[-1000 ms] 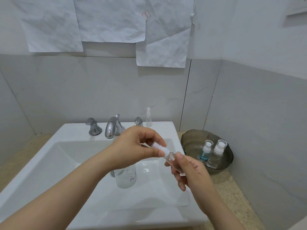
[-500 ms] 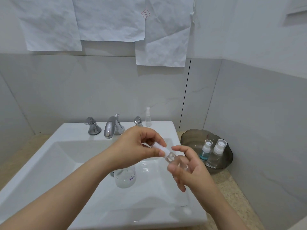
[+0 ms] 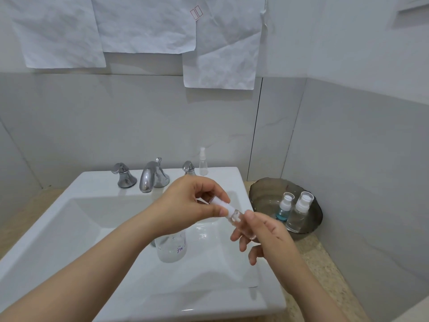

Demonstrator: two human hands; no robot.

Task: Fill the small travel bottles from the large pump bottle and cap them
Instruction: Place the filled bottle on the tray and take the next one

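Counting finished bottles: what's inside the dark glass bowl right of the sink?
Two white-capped bottles stand in the glass bowl: a smaller bottle with blue liquid, a larger bottle with clear liquid. Bowl floor directly behind them is hidden.

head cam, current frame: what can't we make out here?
All in the head view:
- small bottle: fill level hidden by the right hand holding it.
- white cap: how far it is screwed on, partly covered by the left hand pinching it.
- large bottle: top and pump hidden behind the left wrist; label writing too small to read.
- ledge spray bottle: contents too small to tell.
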